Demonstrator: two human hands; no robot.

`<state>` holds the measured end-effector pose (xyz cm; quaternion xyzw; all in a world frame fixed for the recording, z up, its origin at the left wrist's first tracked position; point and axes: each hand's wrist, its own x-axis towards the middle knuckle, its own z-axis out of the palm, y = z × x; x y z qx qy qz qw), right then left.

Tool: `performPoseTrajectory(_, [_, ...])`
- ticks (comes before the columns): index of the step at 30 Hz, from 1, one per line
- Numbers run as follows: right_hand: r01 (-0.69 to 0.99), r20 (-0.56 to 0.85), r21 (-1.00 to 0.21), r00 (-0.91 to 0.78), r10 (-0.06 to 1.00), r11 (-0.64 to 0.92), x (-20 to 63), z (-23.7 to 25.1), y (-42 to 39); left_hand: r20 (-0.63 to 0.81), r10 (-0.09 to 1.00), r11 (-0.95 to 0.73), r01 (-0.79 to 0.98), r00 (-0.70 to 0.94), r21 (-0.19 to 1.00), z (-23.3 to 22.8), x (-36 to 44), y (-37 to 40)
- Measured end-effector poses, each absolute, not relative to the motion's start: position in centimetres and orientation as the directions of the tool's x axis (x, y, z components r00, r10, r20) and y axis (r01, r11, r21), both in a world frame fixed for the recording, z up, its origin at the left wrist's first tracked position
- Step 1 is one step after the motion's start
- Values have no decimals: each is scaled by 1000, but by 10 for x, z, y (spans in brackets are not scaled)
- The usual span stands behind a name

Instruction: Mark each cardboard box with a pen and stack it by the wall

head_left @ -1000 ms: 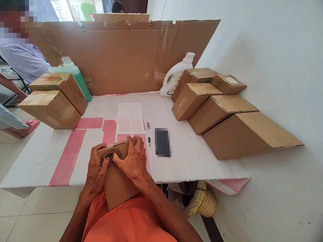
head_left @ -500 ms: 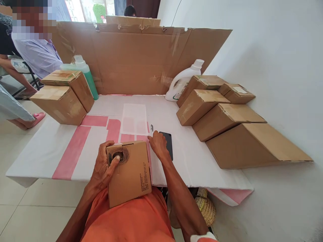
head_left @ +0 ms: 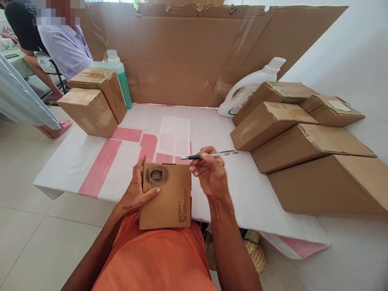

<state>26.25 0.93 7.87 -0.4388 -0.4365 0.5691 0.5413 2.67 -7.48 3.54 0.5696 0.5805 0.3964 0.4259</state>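
Observation:
My left hand (head_left: pixel 140 188) grips a small brown cardboard box (head_left: pixel 169 198) by its left side, the thumb lying on the face turned up to me. A dark scribbled ring (head_left: pixel 157 174) surrounds a hole near that face's upper left, and small printed text runs along its right. The box leans against my orange shirt at the table's front edge. Just right of the box, my right hand (head_left: pixel 209 169) is closed around a pen (head_left: pixel 224 153). The pen lies roughly level above the table, its dark tip pointing left, apart from the box.
On the white and pink tablecloth (head_left: pixel 93 173) lies a translucent sheet (head_left: pixel 174 131). Cardboard boxes (head_left: pixel 291 157) are stacked at right beside a white jug (head_left: pixel 242 93); more boxes (head_left: pixel 93 111) and a green bottle (head_left: pixel 123 83) stand left. A cardboard panel (head_left: pixel 182 52) closes the back. People are at left.
My right hand has picked the pen up off the table and turned it level. My left thumb has moved out of the hole onto the box's face. The view has shifted.

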Motion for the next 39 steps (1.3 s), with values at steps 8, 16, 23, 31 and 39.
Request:
performPoseTrajectory(8, [-340, 44, -940, -43, 998, 26, 213, 47, -52, -96, 986, 66, 213, 136, 975, 37, 37, -77])
performPoseTrajectory(16, [-168, 45, -985, 16, 999, 47, 211, 46, -61, -53, 990, 24, 215, 131, 976, 41, 41, -75])
performPoseTrajectory(23, [-117, 108, -988, -16, 994, 105, 210, 44, -61, -78, 987, 57, 145, 143, 988, 34, 38, -75])
performPoseTrajectory(31, [24, 170, -985, 28, 985, 169, 226, 40, -66, -82, 989, 67, 120, 122, 991, 29, 37, -76])
performPoseTrajectory(39, [63, 189, -982, 226, 956, 180, 243, 35, -54, -94, 989, 80, 117, 117, 990, 30, 37, -76])
